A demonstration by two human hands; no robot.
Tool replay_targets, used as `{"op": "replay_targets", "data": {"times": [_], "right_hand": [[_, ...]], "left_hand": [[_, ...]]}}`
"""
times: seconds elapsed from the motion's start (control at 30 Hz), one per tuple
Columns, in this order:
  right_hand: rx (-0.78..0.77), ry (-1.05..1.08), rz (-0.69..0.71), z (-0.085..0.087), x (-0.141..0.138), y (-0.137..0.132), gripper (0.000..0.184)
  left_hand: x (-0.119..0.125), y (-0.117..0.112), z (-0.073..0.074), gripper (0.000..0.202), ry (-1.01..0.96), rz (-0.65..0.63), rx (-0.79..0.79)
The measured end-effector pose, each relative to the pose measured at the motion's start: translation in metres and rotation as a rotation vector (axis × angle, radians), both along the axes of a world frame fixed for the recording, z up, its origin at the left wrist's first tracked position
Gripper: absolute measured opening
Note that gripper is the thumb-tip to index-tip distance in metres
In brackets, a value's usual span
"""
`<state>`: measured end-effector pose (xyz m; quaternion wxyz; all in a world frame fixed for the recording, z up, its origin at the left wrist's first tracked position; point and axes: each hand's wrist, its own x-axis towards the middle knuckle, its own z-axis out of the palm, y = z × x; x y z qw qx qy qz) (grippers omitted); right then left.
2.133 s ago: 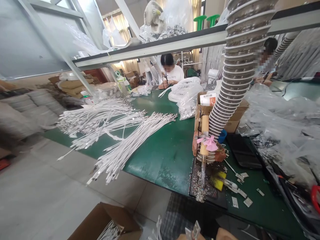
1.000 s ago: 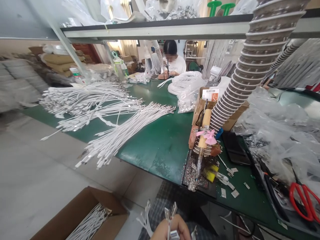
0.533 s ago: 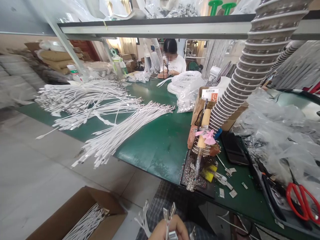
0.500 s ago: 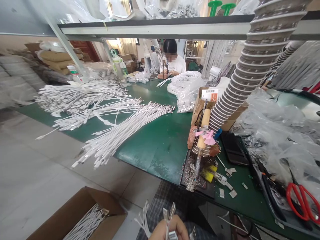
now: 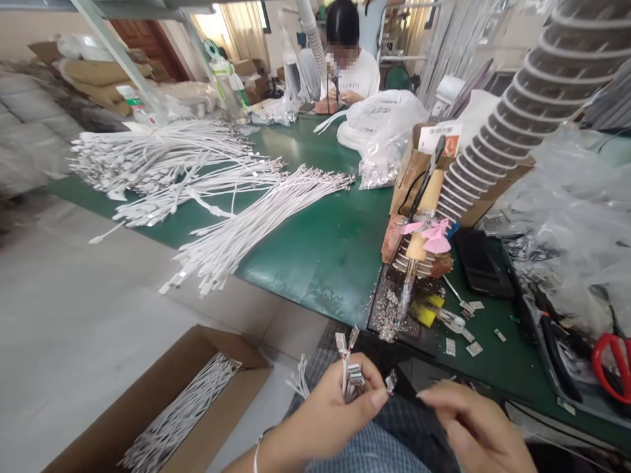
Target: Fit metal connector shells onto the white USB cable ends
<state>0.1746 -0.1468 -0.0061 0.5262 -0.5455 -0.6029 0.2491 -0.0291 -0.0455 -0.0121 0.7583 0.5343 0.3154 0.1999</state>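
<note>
My left hand [image 5: 329,412] is closed round a small bunch of white cables [image 5: 348,376], whose metal plug ends stick up above the fist. My right hand [image 5: 476,428] hovers just to the right with curled fingers pointing toward the bunch; what they pinch, if anything, is too small to see. Both hands are over my lap in checked cloth, below the edge of the green table [image 5: 325,256]. A soldering iron [image 5: 414,263] with a wooden handle leans on its stand in front of me.
Big piles of white cables [image 5: 207,190] lie across the table's left. A cardboard box [image 5: 162,407] of cables stands on the floor at lower left. A ribbed hose [image 5: 517,112], cartons, plastic bags and red scissors [image 5: 614,358] crowd the right. Another person sits at the far end.
The view has tilted down, bringing both hands into view. My left hand has risen with the cable bunch, and my right hand has appeared beside it.
</note>
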Motion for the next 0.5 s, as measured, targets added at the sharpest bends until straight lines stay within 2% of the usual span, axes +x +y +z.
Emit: {"op": "replay_targets", "data": {"times": [0.1,0.2,0.37,0.5], "right_hand": [[-0.104,0.149,-0.029,-0.014,-0.014,0.005,0.016],[-0.050,0.173,-0.050,-0.021,-0.025,0.011,0.013],[0.044,0.268,-0.040,-0.020,-0.030,0.023,0.012],[0.084,0.205,-0.057,-0.017,-0.029,0.026,0.012]], "left_hand": [[0.004,0.000,0.000,0.042,-0.029,-0.012,-0.011],[0.005,0.000,0.000,0.041,-0.037,-0.007,-0.018],[0.007,0.003,0.003,0.041,-0.058,-0.027,-0.001],[0.009,0.006,0.007,0.039,-0.027,-0.018,0.075]]}}
